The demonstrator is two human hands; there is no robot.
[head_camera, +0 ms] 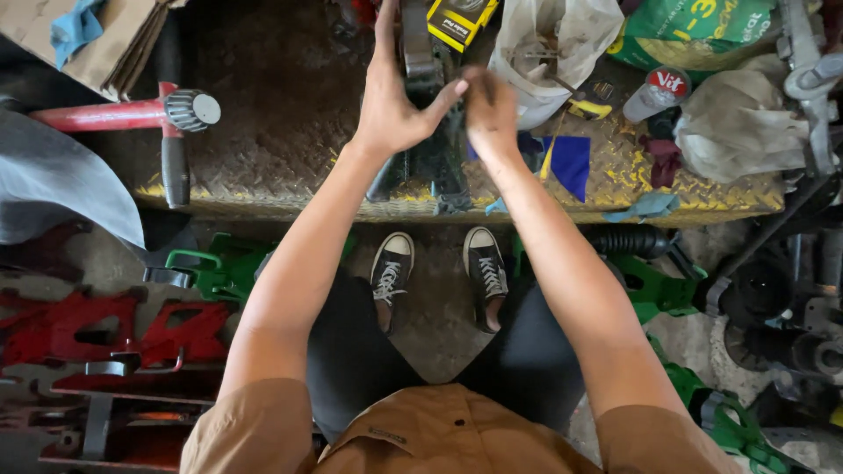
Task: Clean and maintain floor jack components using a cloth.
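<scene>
A dark metal part (430,140) stands on the checker-plate workbench (281,167) in front of me. My left hand (397,92) wraps around its upper section, fingers reaching up and thumb pointing right. My right hand (490,110) is closed against the right side of the same part, touching my left thumb. What its blurred fingers pinch is hidden. My two dark sneakers (439,268) show on the floor below the bench edge.
A red tool with a black handle (167,118) lies on the bench's left. A white plastic bag (553,44), a yellow box (458,19), a blue cloth (571,162) and rags (738,132) crowd the right. Green (219,272) and red metal stands (97,329) sit on the floor.
</scene>
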